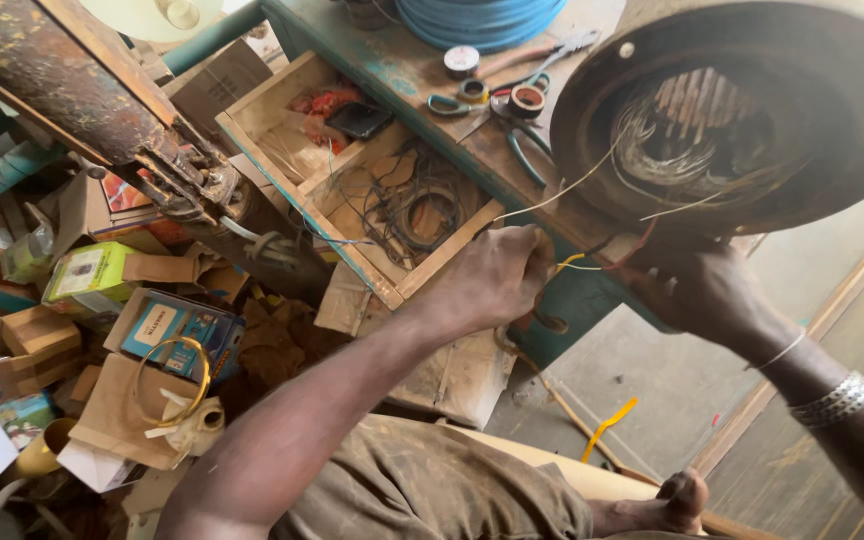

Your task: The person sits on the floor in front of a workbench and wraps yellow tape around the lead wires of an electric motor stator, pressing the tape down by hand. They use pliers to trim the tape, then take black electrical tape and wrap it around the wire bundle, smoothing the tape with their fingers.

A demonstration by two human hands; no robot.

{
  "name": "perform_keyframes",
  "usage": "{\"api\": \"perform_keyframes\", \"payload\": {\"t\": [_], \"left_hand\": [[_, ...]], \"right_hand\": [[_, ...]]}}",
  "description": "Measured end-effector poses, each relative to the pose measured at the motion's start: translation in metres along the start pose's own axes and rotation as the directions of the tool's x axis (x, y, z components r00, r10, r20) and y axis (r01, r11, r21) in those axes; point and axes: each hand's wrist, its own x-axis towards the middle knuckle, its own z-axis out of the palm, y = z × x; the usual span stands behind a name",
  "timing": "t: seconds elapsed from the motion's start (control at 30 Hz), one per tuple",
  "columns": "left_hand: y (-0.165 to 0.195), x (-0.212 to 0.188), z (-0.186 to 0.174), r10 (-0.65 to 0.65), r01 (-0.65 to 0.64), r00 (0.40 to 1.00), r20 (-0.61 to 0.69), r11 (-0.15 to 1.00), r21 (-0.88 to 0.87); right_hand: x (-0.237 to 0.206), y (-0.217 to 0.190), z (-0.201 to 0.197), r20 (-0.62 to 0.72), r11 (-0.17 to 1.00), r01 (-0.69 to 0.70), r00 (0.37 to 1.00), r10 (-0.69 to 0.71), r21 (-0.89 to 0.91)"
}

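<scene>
both hands on motor stator

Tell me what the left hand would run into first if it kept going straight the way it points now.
Probably the thin wires it is pinching, then the round motor housing they lead to. The left hand points up and right toward it, and the right hand holds that housing from below. Depth is hard to judge.

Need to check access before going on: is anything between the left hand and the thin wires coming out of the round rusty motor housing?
Nothing visible: the left hand is closed right at the thin wires, while the right hand supports the round rusty motor housing.
</scene>
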Motion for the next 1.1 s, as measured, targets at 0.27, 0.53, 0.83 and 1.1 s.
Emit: {"api": "perform_keyframes", "payload": {"t": [0.27,0.53,0.83,1.1], "left_hand": [[-0.061,0.042,-0.087,-0.2,0.097,0.849,-0.49,0.969,-0.227],[-0.16,0.174,-0.064,-0.041,0.225,0.934,-0.355,0.839,0.495],[-0.201,0.219,-0.067,0.01,0.008,1.0,-0.027,0.795,0.607],[-0.203,0.182,-0.064,-0.18,0.118,0.978,-0.107,0.897,-0.427]], "right_hand": [[-0.019,0.017,0.015,-0.006,0.995,-0.052,0.999,0.053,0.089],[-0.018,0.01,0.021,-0.052,0.994,-0.095,0.994,0.098,0.058],[-0.031,0.021,0.026,-0.033,0.946,-0.299,0.952,0.305,0.13],[-0.029,0.018,0.026,-0.054,0.96,-0.255,0.963,0.262,0.117]]}}
